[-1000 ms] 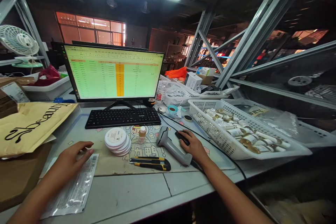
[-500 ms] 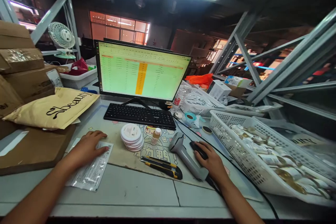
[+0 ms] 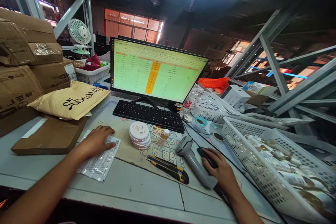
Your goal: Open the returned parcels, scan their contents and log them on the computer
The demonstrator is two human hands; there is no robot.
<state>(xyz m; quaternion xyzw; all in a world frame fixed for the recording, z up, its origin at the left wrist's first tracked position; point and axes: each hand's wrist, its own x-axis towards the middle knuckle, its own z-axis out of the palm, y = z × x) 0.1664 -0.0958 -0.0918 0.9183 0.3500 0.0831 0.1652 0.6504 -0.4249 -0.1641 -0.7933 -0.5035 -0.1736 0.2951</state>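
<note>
My left hand [image 3: 97, 141] lies flat, fingers stretched out, on a silvery printed packet [image 3: 101, 164]. My right hand [image 3: 219, 166] is curled over a black computer mouse [image 3: 207, 157] on the desk mat. Just left of the mouse lies a grey barcode scanner [image 3: 195, 164], handle toward me. Two black-and-yellow utility knives [image 3: 169, 169] rest side by side near the mat's front edge. Between my hands stand a stack of round white tubs [image 3: 139, 134] and a small bottle [image 3: 163, 137] with a white cap. Behind them is a black keyboard [image 3: 148, 115].
A monitor [image 3: 157, 71] showing a spreadsheet stands behind the keyboard. Cardboard boxes [image 3: 18, 87] and a yellow mailer bag [image 3: 70, 101] crowd the left. On the right sits a white basket [image 3: 246, 154] full of small bottles. A cable [image 3: 244, 173] runs along the basket.
The view has swung left, so everything sits further right in the picture. Both hands keep their places on the packet and the mouse.
</note>
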